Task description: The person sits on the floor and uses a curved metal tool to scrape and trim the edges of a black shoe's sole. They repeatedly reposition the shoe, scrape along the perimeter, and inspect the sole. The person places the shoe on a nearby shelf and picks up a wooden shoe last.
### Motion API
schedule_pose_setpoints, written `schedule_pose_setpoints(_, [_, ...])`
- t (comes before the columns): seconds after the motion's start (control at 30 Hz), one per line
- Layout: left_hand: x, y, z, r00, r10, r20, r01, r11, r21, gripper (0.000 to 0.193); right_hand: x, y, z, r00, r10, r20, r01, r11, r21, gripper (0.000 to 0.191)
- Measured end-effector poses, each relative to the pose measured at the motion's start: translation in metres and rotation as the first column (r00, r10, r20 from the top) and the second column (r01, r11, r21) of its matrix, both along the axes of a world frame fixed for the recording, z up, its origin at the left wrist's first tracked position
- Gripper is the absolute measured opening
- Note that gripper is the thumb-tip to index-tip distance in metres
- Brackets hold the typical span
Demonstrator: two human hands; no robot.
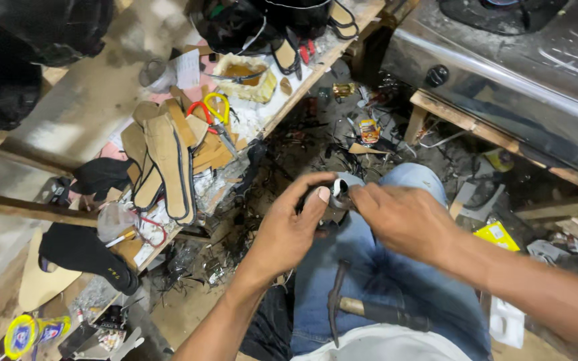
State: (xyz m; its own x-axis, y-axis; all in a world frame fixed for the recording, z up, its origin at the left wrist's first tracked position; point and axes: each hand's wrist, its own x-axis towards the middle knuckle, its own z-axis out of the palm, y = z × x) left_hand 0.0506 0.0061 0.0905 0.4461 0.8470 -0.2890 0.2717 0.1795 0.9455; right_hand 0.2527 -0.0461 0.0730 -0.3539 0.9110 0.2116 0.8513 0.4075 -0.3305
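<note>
My left hand [289, 224] and my right hand [406, 217] meet above my knee in blue jeans [396, 274]. Together they grip a small dark object with a white part [337, 190]; its shape is mostly hidden by my fingers. A hammer [362, 309] with a wooden handle lies across my lap, just below both hands.
A wooden workbench [88, 100] at left carries tan shoe insoles [165, 157], red and yellow scissors [210, 107], a glue tub [245, 75] and black soles [85, 254]. Scraps litter the floor [289, 144]. A metal stove [516, 73] stands at right on wooden slats.
</note>
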Motion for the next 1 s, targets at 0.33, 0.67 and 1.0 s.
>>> schedule_pose_setpoints(0.33, [0.022, -0.014, -0.024, 0.966, 0.061, -0.25, 0.151, 0.652, 0.743, 0.032, 0.025, 0.0, 0.051, 0.997, -0.067, -0.044, 0.035, 0.859, -0.51, 0.022])
schedule_pose_setpoints(0.67, [0.014, 0.023, 0.005, 1.0, 0.001, 0.013, 0.0, 0.991, -0.131, 0.041, -0.009, 0.005, -0.028, 0.961, -0.192, -0.2, 0.184, 0.981, -0.057, 0.034])
schedule_pose_setpoints(1.0, [0.02, -0.005, -0.008, 0.989, 0.028, -0.147, 0.081, 0.728, 0.681, 0.034, 0.021, -0.003, 0.017, 0.98, -0.169, -0.106, 0.092, 0.853, -0.513, 0.023])
